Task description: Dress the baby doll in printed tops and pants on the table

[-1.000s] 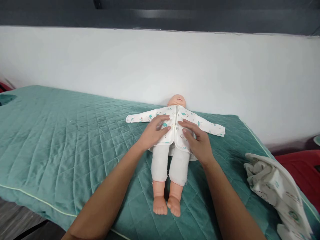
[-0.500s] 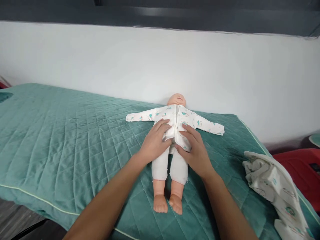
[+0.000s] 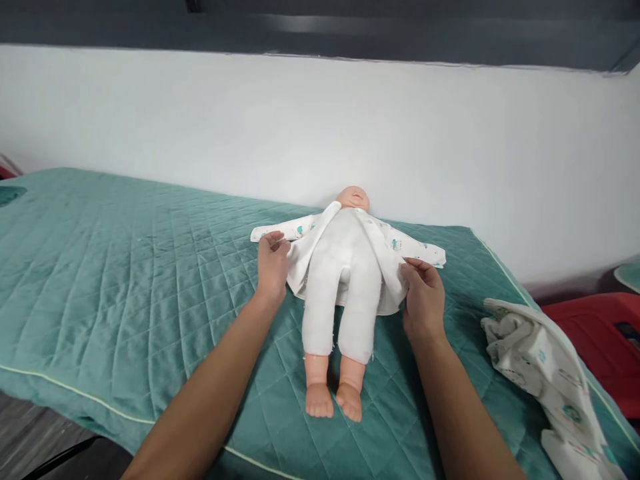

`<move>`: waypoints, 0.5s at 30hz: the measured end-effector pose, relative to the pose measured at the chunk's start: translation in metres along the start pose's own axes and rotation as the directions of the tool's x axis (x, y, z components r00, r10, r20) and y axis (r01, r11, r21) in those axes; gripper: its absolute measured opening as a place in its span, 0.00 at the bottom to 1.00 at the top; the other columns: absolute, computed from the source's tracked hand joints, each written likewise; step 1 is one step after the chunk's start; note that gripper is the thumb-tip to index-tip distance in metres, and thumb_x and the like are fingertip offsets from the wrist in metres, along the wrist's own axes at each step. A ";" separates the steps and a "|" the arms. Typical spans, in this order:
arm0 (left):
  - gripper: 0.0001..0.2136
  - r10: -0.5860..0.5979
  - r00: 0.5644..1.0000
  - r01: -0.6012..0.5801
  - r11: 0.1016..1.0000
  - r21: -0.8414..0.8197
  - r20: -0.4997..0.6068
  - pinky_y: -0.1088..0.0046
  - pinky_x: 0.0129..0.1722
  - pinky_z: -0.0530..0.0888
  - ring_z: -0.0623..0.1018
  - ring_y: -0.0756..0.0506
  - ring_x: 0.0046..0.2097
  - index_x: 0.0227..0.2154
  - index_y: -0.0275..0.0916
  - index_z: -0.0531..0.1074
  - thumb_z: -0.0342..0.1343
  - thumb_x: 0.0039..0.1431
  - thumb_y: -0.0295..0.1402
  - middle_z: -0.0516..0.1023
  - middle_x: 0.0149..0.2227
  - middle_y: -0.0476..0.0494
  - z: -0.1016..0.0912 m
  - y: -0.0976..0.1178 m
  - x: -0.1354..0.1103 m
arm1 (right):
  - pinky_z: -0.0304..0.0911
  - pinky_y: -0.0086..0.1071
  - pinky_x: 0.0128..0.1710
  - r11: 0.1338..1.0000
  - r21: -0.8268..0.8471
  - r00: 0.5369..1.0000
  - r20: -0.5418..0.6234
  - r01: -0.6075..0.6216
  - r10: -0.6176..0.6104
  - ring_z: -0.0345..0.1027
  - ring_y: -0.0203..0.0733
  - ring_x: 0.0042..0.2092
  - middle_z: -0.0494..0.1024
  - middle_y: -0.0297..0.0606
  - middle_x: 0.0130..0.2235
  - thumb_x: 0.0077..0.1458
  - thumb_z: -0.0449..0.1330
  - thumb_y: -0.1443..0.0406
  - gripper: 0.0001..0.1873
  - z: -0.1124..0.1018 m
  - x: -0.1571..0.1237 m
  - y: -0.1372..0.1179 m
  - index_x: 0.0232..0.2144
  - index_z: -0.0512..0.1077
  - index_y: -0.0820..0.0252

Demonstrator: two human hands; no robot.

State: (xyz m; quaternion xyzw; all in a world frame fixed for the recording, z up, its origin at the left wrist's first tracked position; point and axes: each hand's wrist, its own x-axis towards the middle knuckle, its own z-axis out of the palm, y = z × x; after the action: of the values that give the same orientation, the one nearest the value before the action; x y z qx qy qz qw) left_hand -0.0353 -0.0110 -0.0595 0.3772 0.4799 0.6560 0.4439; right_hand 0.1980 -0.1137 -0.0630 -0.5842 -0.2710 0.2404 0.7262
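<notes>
A baby doll [image 3: 345, 260] with a white cloth body lies on its back, feet toward me. Its arms are inside the sleeves of a white printed baby jacket [image 3: 300, 267], which is spread apart at the front so the torso shows. My left hand [image 3: 273, 267] pinches the jacket's left front panel and holds it out to the side. On the other side, my right hand [image 3: 424, 297] grips the right front panel between thumb and fingers. Both panels show their plain white inner side.
A green quilted cover [image 3: 150, 280] lies under the doll. At the right edge rests a crumpled printed baby garment [image 3: 545, 373], beside a red plastic object [image 3: 595, 340]. A white wall [image 3: 300, 120] rises directly behind the doll's head.
My hands have moved from the middle of the doll's belly outward to both sides. The jacket front, closed over the torso before, is now pulled open.
</notes>
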 end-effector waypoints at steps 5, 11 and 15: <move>0.09 0.035 0.978 -0.070 0.984 0.167 0.208 0.59 0.64 0.65 0.74 0.41 0.58 0.42 0.41 0.74 0.60 0.57 0.29 0.77 0.51 0.42 0.004 -0.001 -0.007 | 0.66 0.41 0.52 0.953 -0.264 0.989 0.076 0.146 -0.130 0.71 0.44 0.50 0.77 0.42 0.49 0.53 0.64 0.56 0.21 -0.001 -0.002 0.000 0.47 0.74 0.58; 0.17 0.090 0.926 -0.170 0.966 0.195 0.366 0.56 0.65 0.66 0.73 0.39 0.61 0.47 0.42 0.73 0.60 0.54 0.25 0.76 0.56 0.40 -0.002 -0.009 -0.012 | 0.66 0.45 0.55 0.932 -0.296 0.929 0.359 0.208 -0.093 0.69 0.49 0.55 0.76 0.41 0.55 0.54 0.64 0.50 0.24 -0.002 -0.007 -0.010 0.49 0.75 0.55; 0.24 0.091 0.887 -0.238 0.930 0.279 0.452 0.54 0.65 0.65 0.72 0.39 0.62 0.53 0.44 0.71 0.59 0.52 0.24 0.73 0.60 0.40 -0.020 -0.013 -0.019 | 0.60 0.46 0.62 0.942 -0.249 0.887 0.453 0.226 -0.093 0.63 0.47 0.62 0.72 0.39 0.60 0.53 0.66 0.56 0.25 -0.010 -0.003 -0.003 0.53 0.73 0.52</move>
State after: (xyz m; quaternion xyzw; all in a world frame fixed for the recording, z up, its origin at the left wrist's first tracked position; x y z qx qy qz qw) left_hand -0.0444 -0.0333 -0.0788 0.6210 0.4375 0.5031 0.4121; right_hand 0.2029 -0.1236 -0.0618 -0.5930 -0.5065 0.2603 0.5692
